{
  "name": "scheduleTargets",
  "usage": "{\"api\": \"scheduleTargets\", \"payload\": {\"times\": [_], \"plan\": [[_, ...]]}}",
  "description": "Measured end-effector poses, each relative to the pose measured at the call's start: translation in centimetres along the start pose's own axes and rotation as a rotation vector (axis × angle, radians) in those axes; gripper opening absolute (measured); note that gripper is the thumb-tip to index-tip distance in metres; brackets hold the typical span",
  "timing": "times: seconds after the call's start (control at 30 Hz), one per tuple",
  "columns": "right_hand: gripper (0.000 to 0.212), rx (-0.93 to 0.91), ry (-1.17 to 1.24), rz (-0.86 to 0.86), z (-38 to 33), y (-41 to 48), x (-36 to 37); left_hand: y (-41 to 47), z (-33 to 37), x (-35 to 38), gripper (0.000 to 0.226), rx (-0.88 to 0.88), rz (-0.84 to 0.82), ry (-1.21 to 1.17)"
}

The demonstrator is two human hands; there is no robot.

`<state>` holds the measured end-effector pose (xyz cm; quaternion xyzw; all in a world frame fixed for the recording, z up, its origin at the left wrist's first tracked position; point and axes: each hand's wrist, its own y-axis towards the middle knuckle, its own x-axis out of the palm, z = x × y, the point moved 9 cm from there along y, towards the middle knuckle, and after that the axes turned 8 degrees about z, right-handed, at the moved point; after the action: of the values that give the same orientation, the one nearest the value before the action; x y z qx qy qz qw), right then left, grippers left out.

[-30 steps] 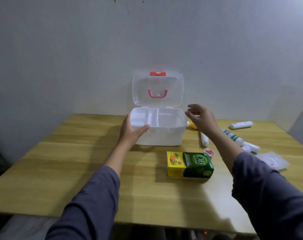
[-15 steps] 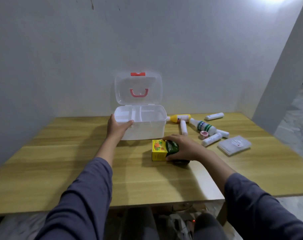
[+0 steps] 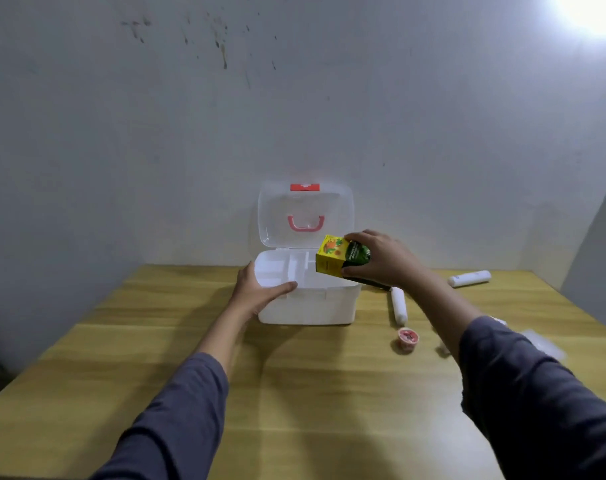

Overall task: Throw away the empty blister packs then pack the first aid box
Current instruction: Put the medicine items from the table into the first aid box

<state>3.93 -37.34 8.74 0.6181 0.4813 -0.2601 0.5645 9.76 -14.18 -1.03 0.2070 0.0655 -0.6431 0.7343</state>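
Observation:
A white first aid box [image 3: 315, 308] stands open at the back of the wooden table [image 3: 294, 393], its clear lid [image 3: 305, 216] with a pink handle upright against the wall. My left hand [image 3: 260, 292] grips the box's front left corner, thumb over the rim. My right hand [image 3: 381, 263] holds a yellow and green medicine carton [image 3: 336, 259], tilted, above the right side of the box's divided tray. No blister packs are recognisable in view.
To the right of the box lie a white tube [image 3: 398, 304], a small pink-lidded pot [image 3: 407, 338], another white tube [image 3: 469, 278] near the wall, and a blurred clear flat case [image 3: 544, 344] partly behind my right sleeve. A grey wall closes the back.
My right hand gripped the carton on the table, lifted it and carried it back over the open box. My left hand stayed on the box's corner. The camera shifted.

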Motion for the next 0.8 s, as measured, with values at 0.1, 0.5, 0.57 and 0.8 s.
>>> {"api": "scheduleTargets", "payload": {"times": [0.1, 0.5, 0.57, 0.8], "plan": [[0.068, 0.017, -0.085, -0.102, 0.6, 1.9, 2.6, 0.3, 1.0, 0.1, 0.108, 0.021, -0.043, 0.043], [0.069, -0.134, -0.338, -0.315, -0.3, 7.3, 6.7, 0.9, 1.2, 0.8, 0.083, 0.079, -0.095, 0.059], [0.069, -0.158, -0.365, -0.328, -0.7, 7.4, 7.2, 0.9, 1.4, 0.8, 0.082, 0.083, -0.09, 0.049], [0.082, -0.158, -0.294, -0.23, -2.3, 7.0, 8.4, 1.1, 0.8, 0.6, 0.111, 0.066, -0.066, 0.086]]}}
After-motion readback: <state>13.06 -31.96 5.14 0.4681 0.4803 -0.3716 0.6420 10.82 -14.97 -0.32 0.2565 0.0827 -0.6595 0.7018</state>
